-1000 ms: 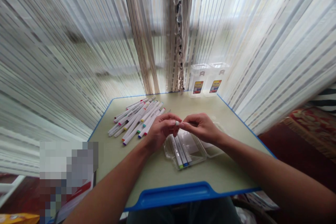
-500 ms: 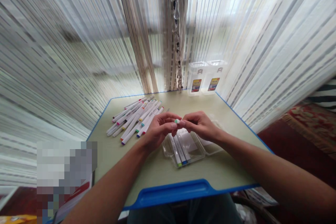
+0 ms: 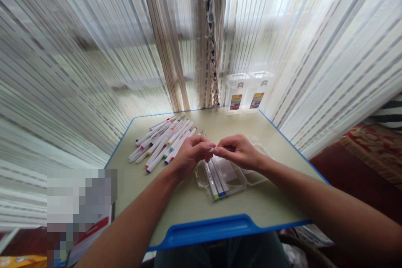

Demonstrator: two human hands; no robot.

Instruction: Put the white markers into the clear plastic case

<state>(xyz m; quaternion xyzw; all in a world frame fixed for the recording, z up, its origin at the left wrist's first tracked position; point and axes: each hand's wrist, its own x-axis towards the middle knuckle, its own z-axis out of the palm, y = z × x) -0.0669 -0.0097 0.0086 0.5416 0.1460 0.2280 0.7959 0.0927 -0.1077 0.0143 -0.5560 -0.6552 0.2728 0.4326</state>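
Note:
My left hand (image 3: pixel 192 153) and my right hand (image 3: pixel 237 150) meet above a clear plastic case (image 3: pixel 241 184). Between their pinched fingertips is a white marker (image 3: pixel 211 150), mostly covered by the fingers. Inside the case, below my hands, several white markers (image 3: pixel 216 176) lie side by side, with lime-green and blue ends toward me. Just beyond my left hand, a loose pile of white markers (image 3: pixel 163 140) with many-coloured ends spreads over the left of the table.
Everything rests on a pale table (image 3: pixel 188 209) with a blue rim and a blue front groove (image 3: pixel 210 230). Two upright clear cases (image 3: pixel 246 96) with labels stand at the back right. A string curtain (image 3: pixel 109 42) hangs around the table. The open case's lid (image 3: pixel 262 176) lies under my right forearm.
The held marker has turned in my fingers; its green end, facing me before, no longer shows there. My left fingers have curled closer around it. The case and pile stay put.

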